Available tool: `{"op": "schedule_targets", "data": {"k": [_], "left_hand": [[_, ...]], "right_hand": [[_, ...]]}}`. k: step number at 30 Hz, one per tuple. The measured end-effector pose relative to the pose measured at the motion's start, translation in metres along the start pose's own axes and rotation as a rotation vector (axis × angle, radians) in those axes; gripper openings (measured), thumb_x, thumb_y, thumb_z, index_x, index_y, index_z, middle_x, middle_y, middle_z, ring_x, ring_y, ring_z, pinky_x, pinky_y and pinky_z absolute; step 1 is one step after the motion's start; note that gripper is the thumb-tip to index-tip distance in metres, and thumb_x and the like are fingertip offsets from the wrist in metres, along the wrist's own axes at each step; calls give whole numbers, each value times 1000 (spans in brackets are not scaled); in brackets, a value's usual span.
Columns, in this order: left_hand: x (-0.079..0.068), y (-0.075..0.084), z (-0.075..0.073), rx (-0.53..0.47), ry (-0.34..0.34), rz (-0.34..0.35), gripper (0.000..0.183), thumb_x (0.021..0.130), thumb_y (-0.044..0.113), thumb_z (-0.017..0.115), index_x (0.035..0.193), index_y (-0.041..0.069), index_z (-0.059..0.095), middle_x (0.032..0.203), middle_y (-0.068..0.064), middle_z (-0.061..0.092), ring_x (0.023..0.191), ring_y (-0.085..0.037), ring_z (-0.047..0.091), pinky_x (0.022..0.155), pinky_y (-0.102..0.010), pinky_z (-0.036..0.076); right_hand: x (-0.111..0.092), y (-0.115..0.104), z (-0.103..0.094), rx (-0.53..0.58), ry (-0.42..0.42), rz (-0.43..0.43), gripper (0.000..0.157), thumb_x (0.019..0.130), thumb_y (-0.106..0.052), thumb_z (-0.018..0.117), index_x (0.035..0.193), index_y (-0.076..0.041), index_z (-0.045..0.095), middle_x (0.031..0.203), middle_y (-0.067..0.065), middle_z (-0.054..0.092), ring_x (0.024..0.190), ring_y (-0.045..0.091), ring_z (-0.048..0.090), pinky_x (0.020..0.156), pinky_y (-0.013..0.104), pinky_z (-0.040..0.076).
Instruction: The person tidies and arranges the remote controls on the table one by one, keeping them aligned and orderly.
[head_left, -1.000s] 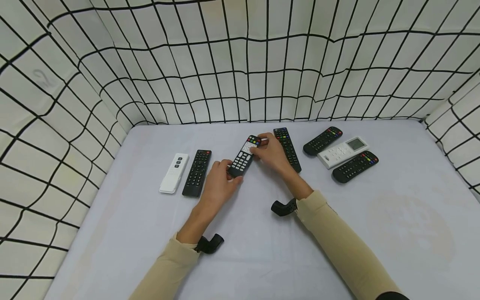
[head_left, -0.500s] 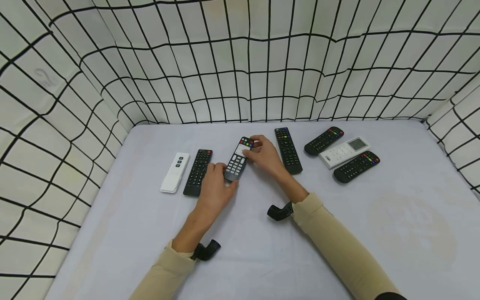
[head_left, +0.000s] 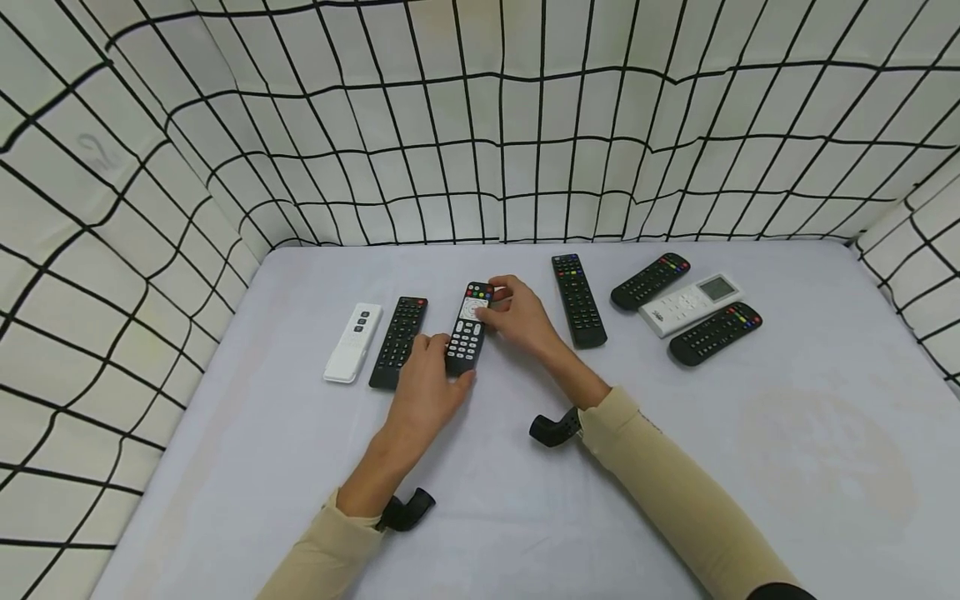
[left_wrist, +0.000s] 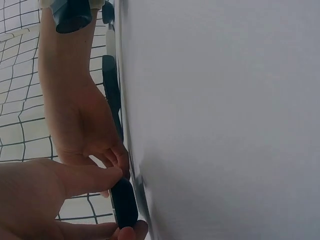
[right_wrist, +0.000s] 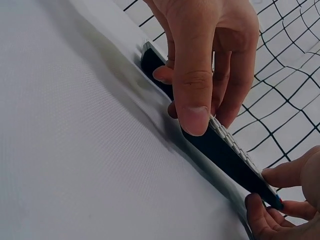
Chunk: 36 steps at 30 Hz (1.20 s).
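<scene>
A dark remote control with white keys and coloured buttons at its far end is held close over the white cloth. My left hand grips its near end, thumb and fingers on opposite sides in the left wrist view. Pinching the far end is my right hand, its thumb over the upper face. Just left of it lies a black remote with a red button, partly covered by the left hand. In the right wrist view the left hand hangs in front of the held remote.
A white remote lies at the left of the row. To the right sit a long black remote, a black remote, a white remote with a screen and another black remote. Black netting covers the surrounding walls.
Both hands have moved the held remote left and toward me, closer to the black remote with the red button. It has turned more upright in the head view. The other remotes stay put.
</scene>
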<state>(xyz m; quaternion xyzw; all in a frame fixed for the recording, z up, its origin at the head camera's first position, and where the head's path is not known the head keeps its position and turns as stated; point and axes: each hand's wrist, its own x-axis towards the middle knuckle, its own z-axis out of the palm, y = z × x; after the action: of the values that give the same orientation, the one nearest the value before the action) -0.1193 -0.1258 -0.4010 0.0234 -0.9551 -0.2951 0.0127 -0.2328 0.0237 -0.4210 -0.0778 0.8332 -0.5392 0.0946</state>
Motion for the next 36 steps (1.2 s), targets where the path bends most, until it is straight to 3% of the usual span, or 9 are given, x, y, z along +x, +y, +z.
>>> {"op": "schedule_targets", "data": {"k": [14, 27, 36], "left_hand": [[-11, -5, -2, 38, -17, -14, 65, 90, 19, 82, 140, -11, 54, 127, -26, 55, 112, -39, 65, 98, -52, 54], [-19, -9, -7, 60, -12, -21, 64, 89, 18, 83, 139, -12, 55, 130, -28, 56, 113, -38, 66, 93, -50, 58], [-21, -10, -7, 83, -6, -33, 64, 88, 19, 83, 137, -13, 56, 127, -27, 56, 108, -37, 65, 91, -50, 57]], "right_hand": [[-5, -5, 11, -2, -39, -1, 59, 95, -14, 76, 148, -3, 52, 133, 20, 64, 116, 32, 69, 80, 30, 57], [-8, -7, 17, -53, -59, -37, 55, 94, -13, 76, 144, -1, 56, 130, 20, 63, 110, 30, 67, 76, 26, 54], [-7, -10, 21, -92, -98, -46, 55, 94, -13, 76, 144, 0, 56, 130, 20, 59, 111, 29, 64, 81, 27, 53]]}}
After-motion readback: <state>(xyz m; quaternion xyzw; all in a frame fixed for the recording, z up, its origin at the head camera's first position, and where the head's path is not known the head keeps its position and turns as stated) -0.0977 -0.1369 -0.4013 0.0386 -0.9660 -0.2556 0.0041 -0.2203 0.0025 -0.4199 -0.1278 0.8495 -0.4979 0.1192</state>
